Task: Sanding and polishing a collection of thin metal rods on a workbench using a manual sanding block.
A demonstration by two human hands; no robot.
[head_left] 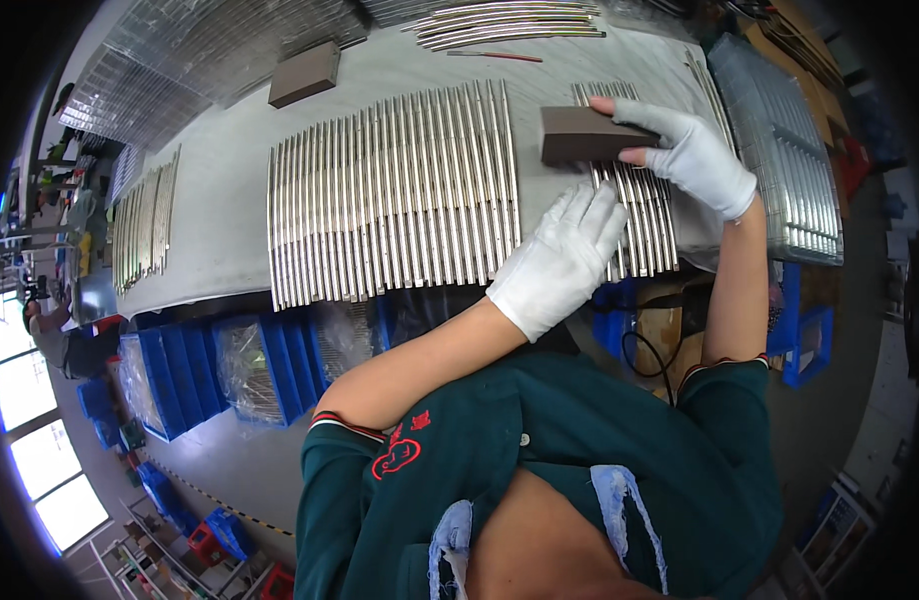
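Note:
My right hand, in a white glove with bare thumb and fingertips, grips one end of a brown rectangular block. The block lies over the upper part of a small row of thin metal rods. Flat and stretched out, my gloved left hand rests at the left side of that row, its fingertips just below the block. To its left, a wide row of similar shiny rods lies side by side on the grey-white table. The rods beneath my hands are partly hidden.
Another brown block sits at the back left. More rods lie at the far edge, near a thin reddish stick. Clear plastic trays stand at the right. Blue bins are below the table's near edge.

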